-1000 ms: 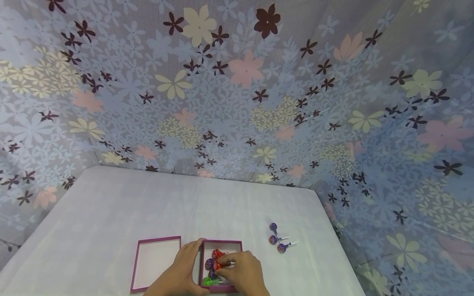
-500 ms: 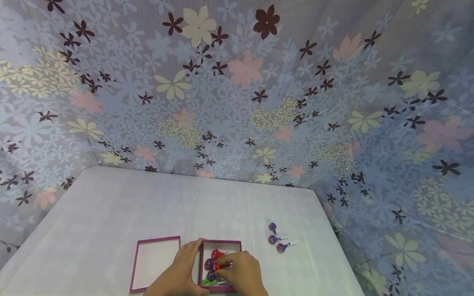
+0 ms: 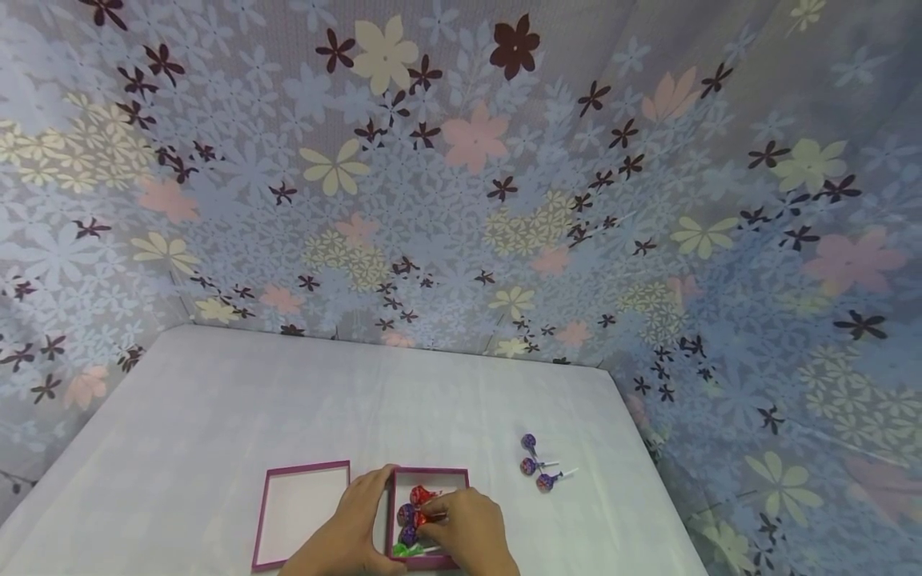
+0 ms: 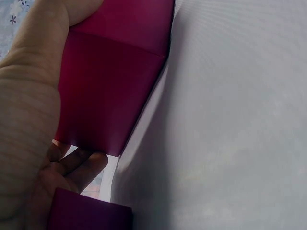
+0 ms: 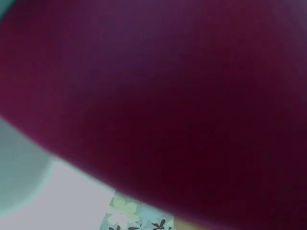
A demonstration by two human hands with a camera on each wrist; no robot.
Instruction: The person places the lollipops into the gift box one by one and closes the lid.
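In the head view, my left hand (image 3: 353, 520) grips the left side of a magenta-edged box (image 3: 432, 470), fingers at its far corner and thumb at the near side. The left wrist view shows the box's magenta outer wall (image 4: 110, 91) between thumb and fingers. Inside the box, my right hand (image 3: 471, 524) pinches a red lollipop (image 3: 421, 520), its stick partly hidden by the fingers. Around it lie another red lollipop (image 3: 419, 494), two purple lollipops (image 3: 406, 514) and a green lollipop (image 3: 406, 550). A blurred magenta surface (image 5: 168, 105) fills most of the right wrist view.
A shallow box lid (image 3: 301, 512) with a magenta rim lies left of the box, inside facing up. Three purple lollipops (image 3: 545, 482) rest on the white table (image 3: 360, 400) to the right. Flowered cloth (image 3: 461, 200) hangs behind the table and along its sides.
Both hands keep almost the same places at the box. The green lollipop and the lower purple lollipop have shifted slightly inside it. The whole head view has drifted a little.
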